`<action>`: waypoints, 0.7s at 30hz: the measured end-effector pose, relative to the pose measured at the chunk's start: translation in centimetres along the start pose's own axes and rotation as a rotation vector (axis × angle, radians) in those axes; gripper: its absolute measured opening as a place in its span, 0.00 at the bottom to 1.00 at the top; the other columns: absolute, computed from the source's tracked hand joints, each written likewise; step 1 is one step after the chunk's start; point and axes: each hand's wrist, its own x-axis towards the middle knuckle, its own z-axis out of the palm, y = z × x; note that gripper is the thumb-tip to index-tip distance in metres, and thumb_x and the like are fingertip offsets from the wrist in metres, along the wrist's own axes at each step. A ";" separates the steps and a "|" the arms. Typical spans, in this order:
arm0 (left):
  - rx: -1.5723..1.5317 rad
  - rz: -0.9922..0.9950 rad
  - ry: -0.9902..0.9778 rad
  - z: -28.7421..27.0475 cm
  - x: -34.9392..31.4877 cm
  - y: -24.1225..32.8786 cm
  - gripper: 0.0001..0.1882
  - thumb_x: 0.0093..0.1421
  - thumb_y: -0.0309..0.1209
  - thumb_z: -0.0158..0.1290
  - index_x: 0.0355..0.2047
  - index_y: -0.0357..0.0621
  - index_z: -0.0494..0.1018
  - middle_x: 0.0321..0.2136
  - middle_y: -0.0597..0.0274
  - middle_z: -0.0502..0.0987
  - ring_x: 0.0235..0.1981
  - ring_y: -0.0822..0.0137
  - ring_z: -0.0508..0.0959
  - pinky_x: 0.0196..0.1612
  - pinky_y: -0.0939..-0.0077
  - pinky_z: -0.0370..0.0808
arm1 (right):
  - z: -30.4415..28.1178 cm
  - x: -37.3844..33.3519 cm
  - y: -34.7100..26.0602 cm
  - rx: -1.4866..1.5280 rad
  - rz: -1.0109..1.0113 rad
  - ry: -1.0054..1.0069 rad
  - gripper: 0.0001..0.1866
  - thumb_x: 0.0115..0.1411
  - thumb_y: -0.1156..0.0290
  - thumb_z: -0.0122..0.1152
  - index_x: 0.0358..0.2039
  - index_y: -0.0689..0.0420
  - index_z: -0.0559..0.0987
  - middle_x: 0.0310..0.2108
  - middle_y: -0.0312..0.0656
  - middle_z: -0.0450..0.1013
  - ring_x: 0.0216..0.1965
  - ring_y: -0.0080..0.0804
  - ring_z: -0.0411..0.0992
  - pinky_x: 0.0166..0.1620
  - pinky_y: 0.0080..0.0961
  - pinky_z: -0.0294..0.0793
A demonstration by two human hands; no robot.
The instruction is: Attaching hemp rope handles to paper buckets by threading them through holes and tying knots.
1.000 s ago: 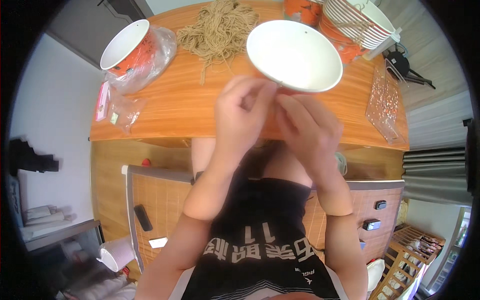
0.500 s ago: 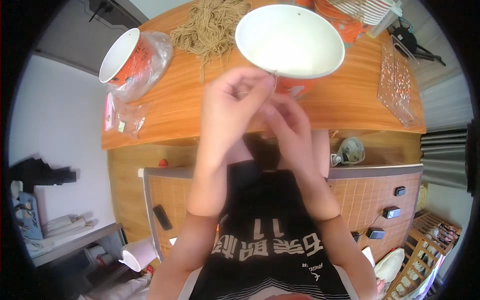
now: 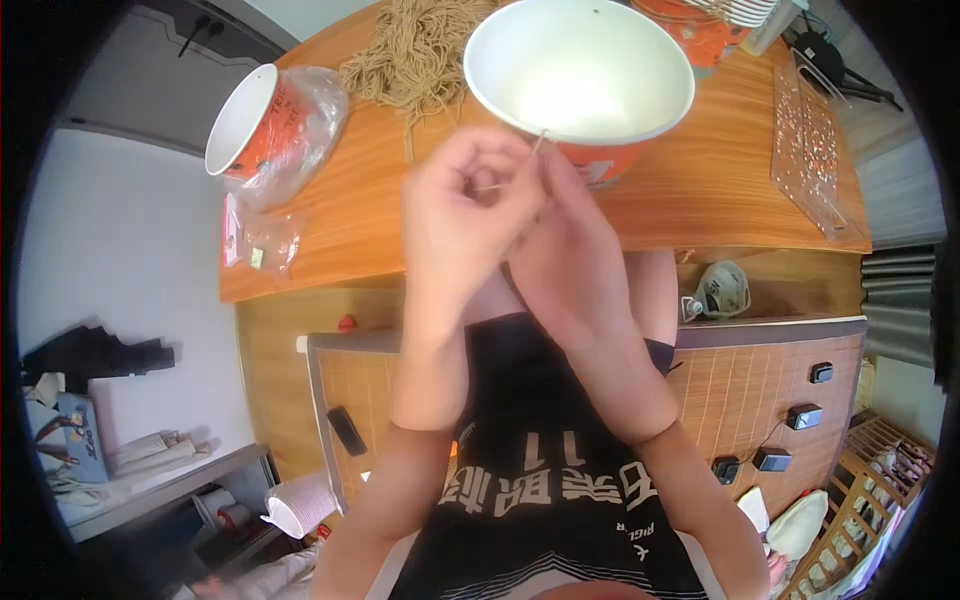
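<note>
Cord (image 3: 541, 143) was the fiddly bit: we had one thin strand right at the near rim of the orange bucket with the white inside (image 3: 575, 75), which stood on the desk (image 3: 720, 195) just past our fingers (image 3: 497, 141). Our left hand (image 3: 448, 215) had thumb and index pinched on the strand; the fingers of our right hand (image 3: 578, 255) were bunched together right beside them, but we couldn't tell whether they gripped it too. Doing it well, we figured, called for tiny pinches close to the rim, light tension and zero yanking, since the wall could've bent.

Headcount, going out from the fingers: one strand and one bucket straight ahead, one cord pile (image 3: 420, 50) beyond to the left, and farther left one second bucket (image 3: 240, 120) against one crumpled plastic bag (image 3: 318, 120). Off to the right lay one clear speckled sheet (image 3: 805, 140); ahead-right, a bucket stack (image 3: 690, 38) got cut off, so we couldn't count it. Behind the fingers, rightward, we counted four small dark gadgets (image 3: 804, 416) on the mat (image 3: 720, 400).
</note>
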 end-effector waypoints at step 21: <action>-0.001 -0.006 -0.003 -0.1 -0.1 -0.3 0.03 0.65 0.22 0.58 0.38 0.35 0.77 0.21 0.75 0.72 0.25 0.85 0.73 0.30 0.91 0.70 | -1.4 0.5 1.7 -0.192 -0.336 0.119 0.13 0.70 0.73 0.58 0.52 0.63 0.79 0.52 0.43 0.77 0.45 0.21 0.76 0.47 0.18 0.73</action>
